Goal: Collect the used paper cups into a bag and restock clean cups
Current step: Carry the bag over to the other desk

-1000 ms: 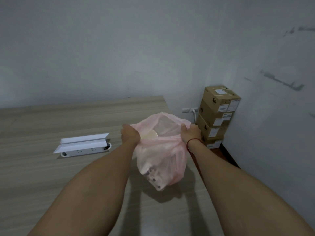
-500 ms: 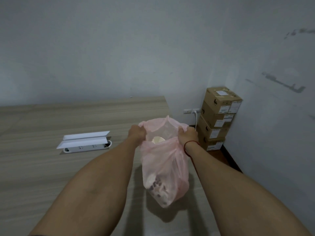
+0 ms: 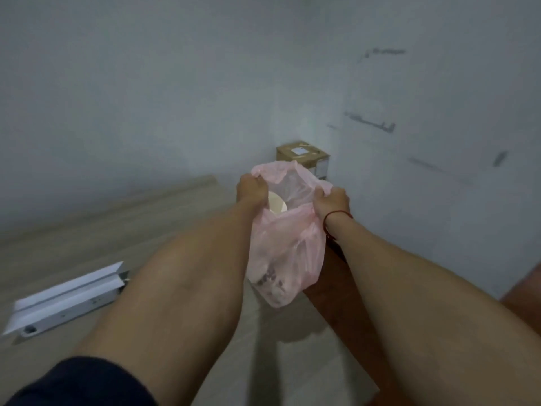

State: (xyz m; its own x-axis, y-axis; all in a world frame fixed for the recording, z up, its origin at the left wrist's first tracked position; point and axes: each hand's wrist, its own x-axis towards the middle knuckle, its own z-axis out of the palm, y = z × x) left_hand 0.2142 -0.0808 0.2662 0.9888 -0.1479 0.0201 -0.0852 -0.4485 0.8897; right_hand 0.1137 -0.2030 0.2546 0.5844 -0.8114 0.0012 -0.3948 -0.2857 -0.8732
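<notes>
Left hand [image 3: 251, 190]: fingers curled over the left side of the bag's rim, gripping the plastic. Right hand [image 3: 332, 200]: same on the right side, fingers bunched round a fold of the rim. The two hands are apart, so the mouth is held open between them.

Pink bag [image 3: 285, 253]: thin, translucent plastic, hanging from both grips with its far rim standing up behind the hands. Its bottom sags to a rounded point over the right edge of the table [image 3: 73, 230] and looks clear of the surface. The bag's shadow lies on the tabletop beneath.

Paper cup [image 3: 276, 202]: inside the bag near the top, pale round rim facing up, just beside the left hand. There are darker speckled shapes in the bottom of the bag, too blurred to identify. Cup count cannot be told.

Red string [image 3: 338, 213] on the right wrist. Dark sleeve [image 3: 79, 382] at the lower left, on the left arm.

White power strip [image 3: 67, 300]: lies flat on the table, left of the left forearm and well apart from the bag, with a white flap along its upper side.

Cardboard box [image 3: 303, 153]: behind the bag, against the wall in the corner, with a white label on top. Its lower part is hidden by the bag.

The whole frame is motion-blurred.
</notes>
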